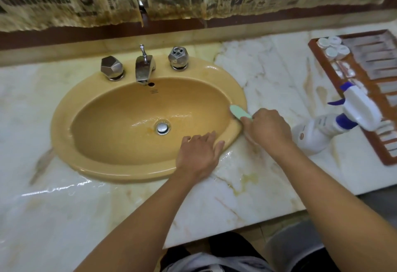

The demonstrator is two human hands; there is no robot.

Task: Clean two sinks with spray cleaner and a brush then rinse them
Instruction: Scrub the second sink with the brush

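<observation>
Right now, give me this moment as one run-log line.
step: scrub sink | right hand: grips green brush on right rim | left hand: flat on front rim | spray bottle: on counter, untouched

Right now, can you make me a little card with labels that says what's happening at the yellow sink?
Place: yellow oval sink set in a marble counter
Water: glints round the drain; no stream shows from the silver tap
Scrubbing: right hand grips a pale green brush against the sink's right rim
Steadying: left hand rests on the front rim, fingers straight
Cleaner: white and purple spray bottle on the counter, right of the sink, beside a brown tray
</observation>
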